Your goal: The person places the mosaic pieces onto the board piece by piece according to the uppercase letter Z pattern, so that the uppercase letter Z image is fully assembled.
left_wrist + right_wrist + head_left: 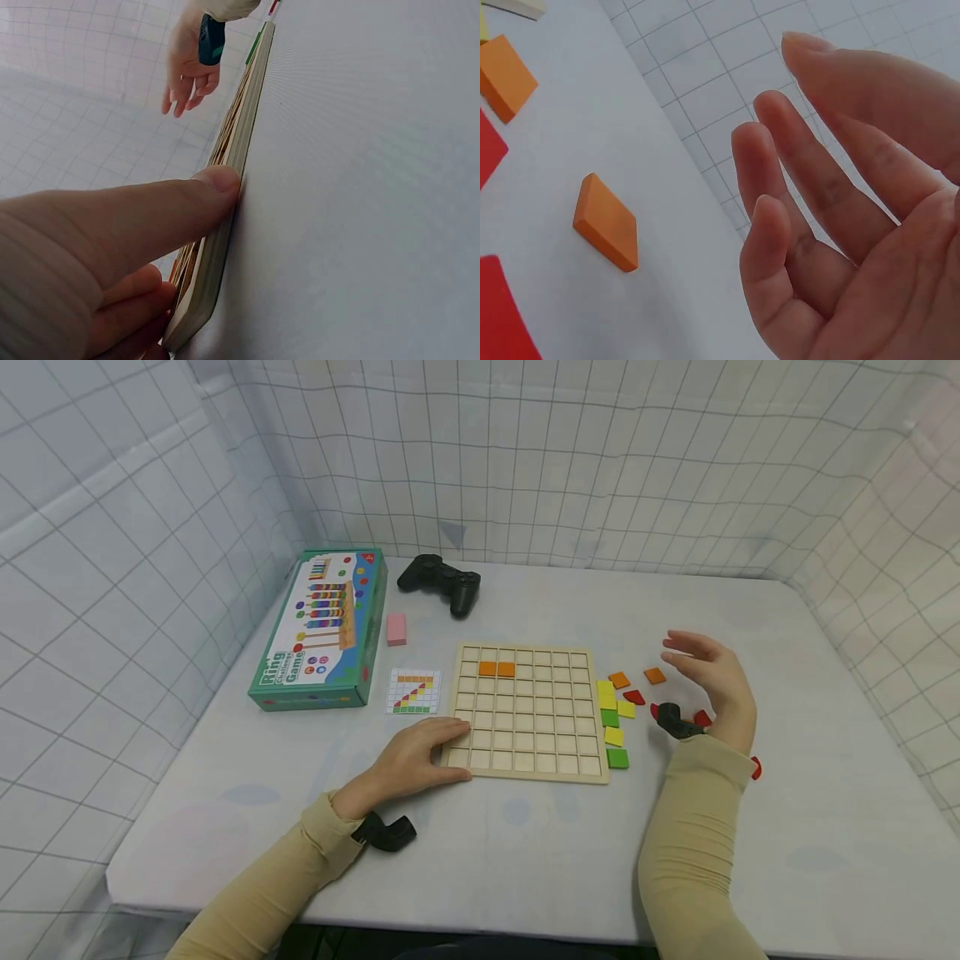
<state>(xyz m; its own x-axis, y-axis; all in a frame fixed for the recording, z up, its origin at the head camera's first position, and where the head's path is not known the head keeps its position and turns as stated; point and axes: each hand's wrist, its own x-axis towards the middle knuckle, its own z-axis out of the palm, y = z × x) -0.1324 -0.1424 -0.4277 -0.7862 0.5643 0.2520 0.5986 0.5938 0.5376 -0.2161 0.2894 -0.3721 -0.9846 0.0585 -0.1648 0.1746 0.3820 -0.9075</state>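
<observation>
A wooden grid board (525, 704) lies flat, with two orange square tiles (497, 669) side by side in its second row. At its near left corner my left hand (411, 758) holds the board, thumb on the front edge and fingers at the left side. To the right of the board, my right hand (718, 681) is raised over the table with loosely bent fingers and nothing in it. A loose orange tile (606, 223) lies below it in the right wrist view. Yellow tiles (606, 693), green tiles (617, 758) and red curved pieces (633, 697) lie beside the board.
Left of the board lies a pattern card (414, 692) with a coloured grid. Beyond it are a pink block (396, 629), a green game box (318, 627) and a black game controller (439, 582). Checked cloth (562, 468) walls the table's back and sides.
</observation>
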